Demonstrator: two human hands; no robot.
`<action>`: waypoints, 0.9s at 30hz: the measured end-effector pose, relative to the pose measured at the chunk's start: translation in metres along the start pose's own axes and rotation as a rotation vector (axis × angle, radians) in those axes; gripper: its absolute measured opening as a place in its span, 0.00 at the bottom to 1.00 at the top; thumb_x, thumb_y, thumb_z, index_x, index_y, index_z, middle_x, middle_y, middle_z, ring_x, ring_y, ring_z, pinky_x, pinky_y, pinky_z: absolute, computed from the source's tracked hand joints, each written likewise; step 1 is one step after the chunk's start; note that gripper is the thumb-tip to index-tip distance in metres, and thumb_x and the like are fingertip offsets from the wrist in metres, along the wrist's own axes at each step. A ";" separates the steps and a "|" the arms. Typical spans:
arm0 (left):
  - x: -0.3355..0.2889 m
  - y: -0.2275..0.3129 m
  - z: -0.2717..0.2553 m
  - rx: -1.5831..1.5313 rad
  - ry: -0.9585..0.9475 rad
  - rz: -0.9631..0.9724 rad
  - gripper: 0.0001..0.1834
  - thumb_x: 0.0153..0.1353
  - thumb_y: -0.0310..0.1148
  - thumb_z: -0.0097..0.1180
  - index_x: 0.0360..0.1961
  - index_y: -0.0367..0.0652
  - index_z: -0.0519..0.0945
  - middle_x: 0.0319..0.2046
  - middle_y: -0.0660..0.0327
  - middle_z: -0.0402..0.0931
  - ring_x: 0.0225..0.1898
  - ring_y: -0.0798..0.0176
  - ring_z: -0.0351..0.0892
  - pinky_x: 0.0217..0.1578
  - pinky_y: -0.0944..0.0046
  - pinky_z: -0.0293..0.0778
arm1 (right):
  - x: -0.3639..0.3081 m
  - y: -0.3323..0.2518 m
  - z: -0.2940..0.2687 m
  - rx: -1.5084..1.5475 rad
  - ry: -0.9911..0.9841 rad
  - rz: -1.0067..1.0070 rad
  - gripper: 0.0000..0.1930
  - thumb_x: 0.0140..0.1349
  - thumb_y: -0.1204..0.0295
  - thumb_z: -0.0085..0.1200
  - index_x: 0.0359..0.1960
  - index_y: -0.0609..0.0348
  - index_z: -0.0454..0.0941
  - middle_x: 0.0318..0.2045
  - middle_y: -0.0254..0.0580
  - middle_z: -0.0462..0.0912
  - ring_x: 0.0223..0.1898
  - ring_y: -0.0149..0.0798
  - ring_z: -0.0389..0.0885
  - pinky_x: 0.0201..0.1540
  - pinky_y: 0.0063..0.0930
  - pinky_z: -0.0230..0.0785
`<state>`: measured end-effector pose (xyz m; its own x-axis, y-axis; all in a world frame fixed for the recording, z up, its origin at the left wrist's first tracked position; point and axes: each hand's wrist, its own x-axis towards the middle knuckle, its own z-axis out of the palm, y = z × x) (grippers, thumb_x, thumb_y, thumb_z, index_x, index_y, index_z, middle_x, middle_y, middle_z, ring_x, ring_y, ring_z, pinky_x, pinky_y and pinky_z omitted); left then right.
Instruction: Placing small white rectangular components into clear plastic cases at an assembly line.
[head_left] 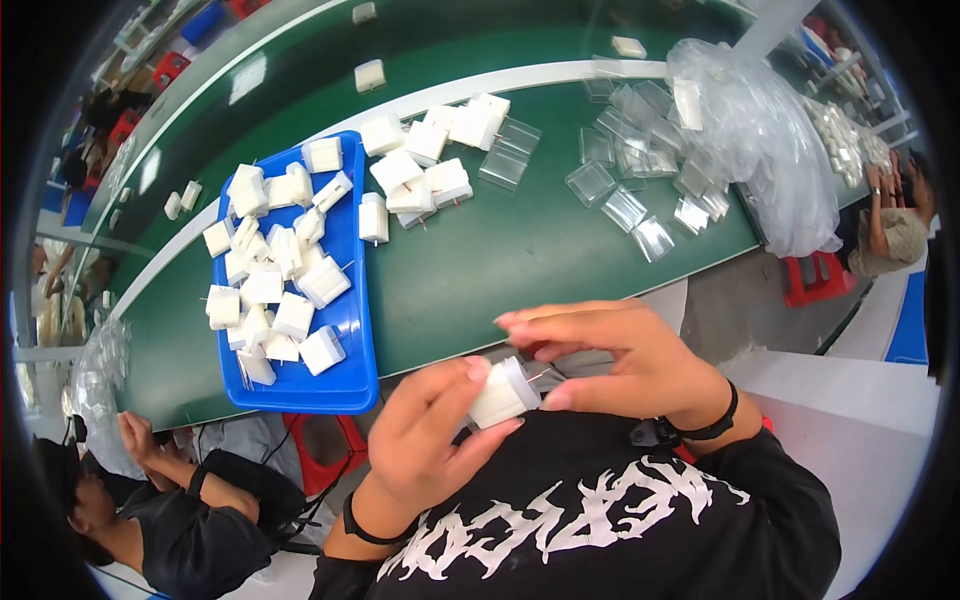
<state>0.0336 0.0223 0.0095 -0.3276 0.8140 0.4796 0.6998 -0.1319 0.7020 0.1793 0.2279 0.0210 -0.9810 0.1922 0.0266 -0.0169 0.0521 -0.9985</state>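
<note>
My left hand (425, 432) is closed around a white plastic block (500, 393) with a translucent cap on its right end, where a thin metal pin sticks out. The block is held tilted in front of my chest. My right hand (625, 355) is just to the right of it, fingers stretched out and thumb apart, with the thumb close to the capped end. Whether the thumb touches the block I cannot tell. Ahead on the left, a blue tray (357, 340) holds several similar white blocks, some with pins showing.
More white blocks (425, 145) lie in a pile right of the tray. Clear plastic covers (625, 208) are scattered on the green table (465, 285), beside a clear plastic bag (775, 150). A few blocks sit on the green belt (310, 75) behind. Another person (185, 520) sits at left; red stools (815, 280) stand nearby.
</note>
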 end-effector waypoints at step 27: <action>0.016 0.004 0.025 -0.884 -0.164 -0.735 0.16 0.57 0.18 0.68 0.48 0.27 0.86 0.42 0.52 0.84 0.36 0.69 0.81 0.35 0.72 0.72 | -0.012 0.018 -0.020 -0.147 0.007 -0.424 0.10 0.52 0.83 0.70 0.36 0.66 0.84 0.44 0.51 0.89 0.49 0.51 0.89 0.49 0.38 0.83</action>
<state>0.0469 0.0487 0.0067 -0.3394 0.9134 -0.2248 -0.3331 0.1068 0.9368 0.1943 0.2467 0.0037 -0.8919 0.1304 0.4329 -0.3891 0.2663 -0.8819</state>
